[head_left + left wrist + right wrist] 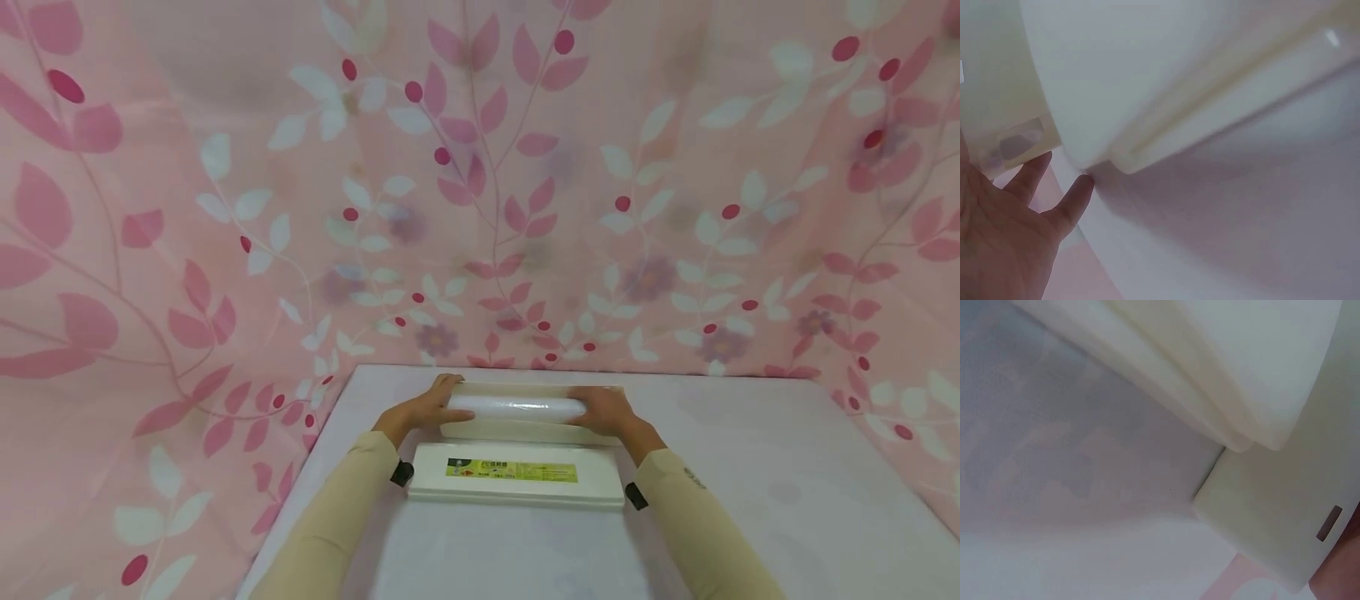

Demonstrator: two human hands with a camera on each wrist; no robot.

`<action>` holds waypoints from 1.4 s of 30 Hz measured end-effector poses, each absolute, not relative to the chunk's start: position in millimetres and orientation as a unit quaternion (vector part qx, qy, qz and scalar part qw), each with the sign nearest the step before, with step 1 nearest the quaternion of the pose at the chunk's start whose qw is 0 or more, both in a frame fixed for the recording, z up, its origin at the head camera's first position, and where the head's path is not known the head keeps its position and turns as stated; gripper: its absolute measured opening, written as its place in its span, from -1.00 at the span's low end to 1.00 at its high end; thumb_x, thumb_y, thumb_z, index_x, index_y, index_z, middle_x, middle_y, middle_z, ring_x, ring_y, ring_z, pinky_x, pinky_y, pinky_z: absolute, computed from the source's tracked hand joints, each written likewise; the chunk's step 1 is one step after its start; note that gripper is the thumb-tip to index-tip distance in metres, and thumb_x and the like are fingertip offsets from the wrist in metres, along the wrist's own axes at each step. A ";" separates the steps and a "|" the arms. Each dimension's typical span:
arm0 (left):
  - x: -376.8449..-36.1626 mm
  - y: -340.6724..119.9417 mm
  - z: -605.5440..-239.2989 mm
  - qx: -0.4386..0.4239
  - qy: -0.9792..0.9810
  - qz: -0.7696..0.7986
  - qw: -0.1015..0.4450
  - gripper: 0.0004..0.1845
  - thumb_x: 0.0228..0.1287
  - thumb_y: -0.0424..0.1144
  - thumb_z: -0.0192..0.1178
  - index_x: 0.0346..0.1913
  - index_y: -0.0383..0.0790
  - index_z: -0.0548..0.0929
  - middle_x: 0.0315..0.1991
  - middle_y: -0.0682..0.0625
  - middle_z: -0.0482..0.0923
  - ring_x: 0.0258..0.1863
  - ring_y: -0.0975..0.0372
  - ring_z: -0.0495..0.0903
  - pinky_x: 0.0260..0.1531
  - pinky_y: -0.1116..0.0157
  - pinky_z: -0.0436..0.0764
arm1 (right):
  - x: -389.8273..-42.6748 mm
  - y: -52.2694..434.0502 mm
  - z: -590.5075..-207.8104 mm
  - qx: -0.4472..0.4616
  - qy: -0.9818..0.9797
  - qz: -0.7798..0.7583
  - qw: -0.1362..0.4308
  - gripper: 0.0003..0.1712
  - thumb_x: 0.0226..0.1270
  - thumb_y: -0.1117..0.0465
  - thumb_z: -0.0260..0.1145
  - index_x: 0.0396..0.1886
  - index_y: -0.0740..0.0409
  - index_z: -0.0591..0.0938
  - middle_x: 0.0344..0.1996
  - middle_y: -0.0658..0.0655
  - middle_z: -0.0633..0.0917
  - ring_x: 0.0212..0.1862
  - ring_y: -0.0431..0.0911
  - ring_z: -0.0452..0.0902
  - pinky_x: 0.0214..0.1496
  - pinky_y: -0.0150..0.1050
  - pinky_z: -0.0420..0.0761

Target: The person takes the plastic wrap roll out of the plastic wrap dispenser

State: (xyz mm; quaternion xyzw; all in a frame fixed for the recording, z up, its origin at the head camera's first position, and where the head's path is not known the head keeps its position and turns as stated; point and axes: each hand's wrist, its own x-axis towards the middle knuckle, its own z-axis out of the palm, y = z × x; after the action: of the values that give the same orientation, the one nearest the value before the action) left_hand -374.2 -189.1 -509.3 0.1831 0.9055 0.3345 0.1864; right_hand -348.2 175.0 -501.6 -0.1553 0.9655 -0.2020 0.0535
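A white roll of film (517, 407) lies lengthwise in a long cream box (525, 431) at the far part of the table. The box's lid (517, 475), with a green and yellow label, lies open toward me. My left hand (423, 410) grips the roll's left end, its fingers curled over the far side. My right hand (609, 412) grips the right end. In the left wrist view, the fingers (1069, 203) touch the box's end (1016, 134). The right wrist view shows the box's corner (1272, 531) and little of the hand.
The table (750, 500) has a pale lilac cloth, with bare surface to the right and in front of the box. A pink leaf-patterned curtain (480, 208) closes off the back and both sides, close behind the box.
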 end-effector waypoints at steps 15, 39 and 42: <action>-373.1 -187.4 -510.9 0.182 0.909 0.337 0.166 0.05 0.15 0.28 0.31 0.54 -0.08 0.04 0.53 -0.12 -0.04 0.39 -0.01 0.19 0.41 -0.12 0.23 | -344.4 178.8 -499.9 -0.175 0.969 -0.174 0.025 -0.34 0.13 -0.09 0.49 0.22 0.04 0.62 -0.01 0.10 0.73 -0.07 0.01 0.60 0.05 0.11 0.56; -376.8 -193.0 -510.5 0.206 0.903 0.349 0.143 -0.11 0.22 0.12 0.35 0.48 -0.17 0.18 0.47 -0.18 0.08 0.35 0.01 0.25 0.36 -0.06 0.30 | -339.0 182.4 -461.6 -0.194 0.969 -0.152 -0.025 -0.48 0.03 -0.08 0.53 0.02 -0.04 0.71 -0.24 -0.02 0.75 -0.22 -0.07 0.56 -0.04 0.07 0.50; -374.1 -189.0 -512.4 0.198 0.902 0.352 0.151 -0.05 0.20 0.15 0.35 0.51 -0.14 0.13 0.50 -0.17 0.03 0.40 0.00 0.21 0.39 -0.08 0.27 | -335.9 188.1 -458.5 -0.194 0.968 -0.154 -0.024 -0.48 0.03 -0.06 0.54 0.01 -0.02 0.72 -0.24 -0.01 0.76 -0.22 -0.07 0.57 -0.06 0.06 0.50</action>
State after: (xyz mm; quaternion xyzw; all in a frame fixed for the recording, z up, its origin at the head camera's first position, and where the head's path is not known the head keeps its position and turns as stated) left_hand -374.1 -189.0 -512.4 0.1981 0.9020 0.3524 0.1515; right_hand -335.9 188.1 -458.5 -0.1940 0.9685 -0.1544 -0.0244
